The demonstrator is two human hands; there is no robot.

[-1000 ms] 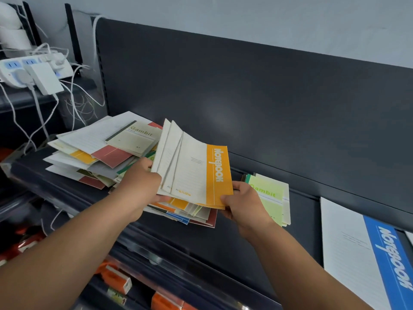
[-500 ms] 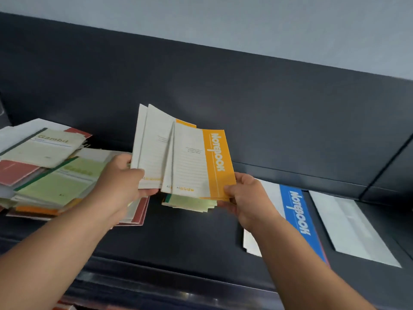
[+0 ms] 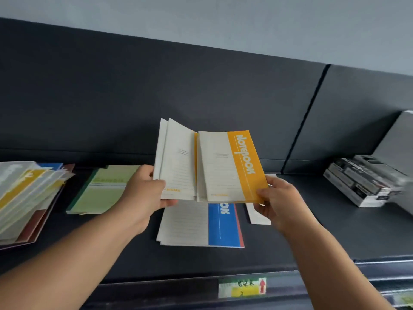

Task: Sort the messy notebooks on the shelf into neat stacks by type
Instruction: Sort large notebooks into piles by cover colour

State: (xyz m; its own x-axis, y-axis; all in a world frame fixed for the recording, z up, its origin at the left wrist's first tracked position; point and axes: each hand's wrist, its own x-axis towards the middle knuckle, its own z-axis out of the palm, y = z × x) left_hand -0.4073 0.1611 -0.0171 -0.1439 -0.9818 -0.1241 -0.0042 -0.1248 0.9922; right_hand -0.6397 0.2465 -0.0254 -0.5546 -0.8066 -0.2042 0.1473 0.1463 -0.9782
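Observation:
Both my hands hold a fanned bunch of orange-and-white notebooks [image 3: 223, 166] in the air above the dark shelf [image 3: 312, 238]. My left hand [image 3: 143, 189] grips the left lower corner, my right hand [image 3: 277, 198] the right lower corner. Directly below the bunch lies a blue-and-white notebook stack [image 3: 201, 227]. A white notebook [image 3: 257, 214] peeks out behind my right hand. A green notebook stack [image 3: 100, 191] lies to the left. At the far left sits the messy pile [image 3: 26, 198] of mixed notebooks.
A stack of black-and-white boxes [image 3: 366, 182] stands at the right of the shelf, next to a grey panel [image 3: 397, 153]. The dark back wall [image 3: 201, 97] rises behind. A price label [image 3: 242, 287] sits on the shelf's front rail.
My hands have carried the orange notebooks to the right, away from the messy pile, to above the blue stack. The view has swung right with them.

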